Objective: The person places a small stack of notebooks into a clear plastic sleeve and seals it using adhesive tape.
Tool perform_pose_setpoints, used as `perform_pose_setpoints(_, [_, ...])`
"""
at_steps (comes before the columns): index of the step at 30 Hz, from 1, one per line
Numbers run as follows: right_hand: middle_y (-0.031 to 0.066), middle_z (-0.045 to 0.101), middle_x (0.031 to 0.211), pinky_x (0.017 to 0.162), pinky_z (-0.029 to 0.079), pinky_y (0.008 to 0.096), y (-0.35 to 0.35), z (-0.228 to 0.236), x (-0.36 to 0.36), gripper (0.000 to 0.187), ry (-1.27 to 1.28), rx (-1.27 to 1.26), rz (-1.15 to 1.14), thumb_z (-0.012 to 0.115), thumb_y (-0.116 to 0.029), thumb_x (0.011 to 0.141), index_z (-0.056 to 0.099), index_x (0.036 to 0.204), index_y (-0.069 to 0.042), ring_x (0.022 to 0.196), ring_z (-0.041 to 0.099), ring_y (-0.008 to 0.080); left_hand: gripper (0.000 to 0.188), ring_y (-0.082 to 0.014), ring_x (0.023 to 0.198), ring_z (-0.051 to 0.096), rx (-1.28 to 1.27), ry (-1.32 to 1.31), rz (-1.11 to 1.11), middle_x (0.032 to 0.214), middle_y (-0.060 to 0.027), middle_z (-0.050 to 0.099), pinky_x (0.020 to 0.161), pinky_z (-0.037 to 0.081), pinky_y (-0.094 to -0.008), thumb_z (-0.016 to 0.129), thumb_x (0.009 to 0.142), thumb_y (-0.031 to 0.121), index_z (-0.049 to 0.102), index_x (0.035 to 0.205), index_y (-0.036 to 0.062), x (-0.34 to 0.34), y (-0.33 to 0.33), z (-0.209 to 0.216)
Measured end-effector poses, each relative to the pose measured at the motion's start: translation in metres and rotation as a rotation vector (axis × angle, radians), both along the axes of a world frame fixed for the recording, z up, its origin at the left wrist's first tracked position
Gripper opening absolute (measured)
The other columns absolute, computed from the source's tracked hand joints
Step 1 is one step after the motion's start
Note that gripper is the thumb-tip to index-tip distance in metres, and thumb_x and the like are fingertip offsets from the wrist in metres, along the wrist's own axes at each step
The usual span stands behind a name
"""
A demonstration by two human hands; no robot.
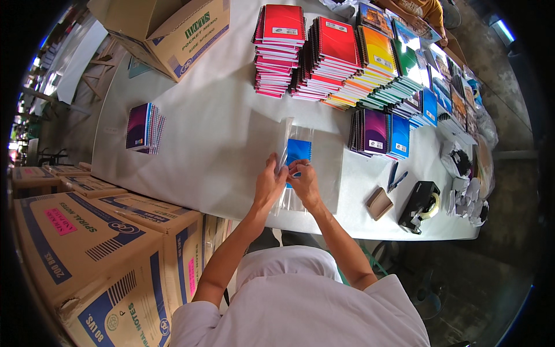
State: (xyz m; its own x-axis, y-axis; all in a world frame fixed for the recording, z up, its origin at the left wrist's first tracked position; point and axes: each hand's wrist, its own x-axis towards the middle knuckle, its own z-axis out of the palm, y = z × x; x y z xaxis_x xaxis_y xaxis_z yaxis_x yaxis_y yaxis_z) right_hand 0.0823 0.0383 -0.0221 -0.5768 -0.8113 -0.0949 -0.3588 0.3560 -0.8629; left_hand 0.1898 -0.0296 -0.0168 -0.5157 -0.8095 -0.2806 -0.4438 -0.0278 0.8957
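Observation:
A small blue spiral notebook (299, 149) lies on the white table in front of me, its coil along the right edge. Clear plastic (287, 128) lies around it, with a loose fold standing up along its left side. My left hand (269, 184) is closed on that plastic at the notebook's left edge. Over the lower part of the notebook, my right hand (304, 184) has its fingertips pinched together, close to the left fingers. What the right fingertips pinch is too small to tell.
Tall stacks of red notebooks (283, 26) and other spiral notebooks stand at the far right. A small purple stack (139, 128) is at left. A tape dispenser (420, 205), brown holder (379, 203) and scissors (396, 178) lie near right. Cartons (87, 243) flank the table.

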Motion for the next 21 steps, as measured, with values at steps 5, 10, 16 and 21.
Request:
perform_pose_setpoints(5, [0.0102,0.061,0.095,0.068,0.053,0.0324,-0.001,-0.005,-0.006,0.017,-0.238,-0.007,0.049,0.079,-0.009,0.07,0.067,0.075,0.003,0.086,0.061,0.0215,0.051,-0.0368,0.118,0.056,0.051,0.061,0.043,0.133,-0.025,0.051,0.096,0.045,-0.0383,0.049,0.094,0.024,0.04,0.137,-0.0034,0.002,-0.004,-0.007])
perform_pose_setpoints(10, [0.0106,0.054,0.104,0.074,0.056,0.0282,-0.002,0.008,-0.01,0.007,-0.522,0.024,0.044,0.071,0.004,0.076,0.066,0.078,0.008,0.091,0.057,0.0193,0.054,-0.0241,0.119,0.053,0.279,0.132,0.124,0.13,-0.0177,0.056,0.099,0.039,-0.0312,0.048,0.096,0.026,0.038,0.142,-0.0001,0.014,-0.013,-0.008])
perform_pose_setpoints(16, [0.0116,0.053,0.106,0.077,0.055,0.0298,-0.003,0.005,-0.009,0.004,-0.465,0.06,0.054,0.066,0.008,0.075,0.066,0.079,0.009,0.094,0.058,0.0212,0.053,-0.0325,0.108,0.06,0.083,0.094,0.113,0.117,-0.0214,0.063,0.092,0.044,-0.0346,0.051,0.095,0.029,0.04,0.14,0.0037,0.022,-0.027,0.004])
perform_pose_setpoints(21, [0.012,0.053,0.108,0.083,0.051,0.033,0.001,0.02,-0.014,0.006,-0.693,-0.007,0.036,0.064,0.001,0.078,0.064,0.079,0.007,0.095,0.058,0.0216,0.059,-0.0341,0.127,0.046,-0.457,-0.387,0.141,0.139,-0.0186,0.046,0.097,0.041,-0.0491,0.06,0.087,0.016,0.041,0.142,0.0102,0.024,-0.028,0.015])
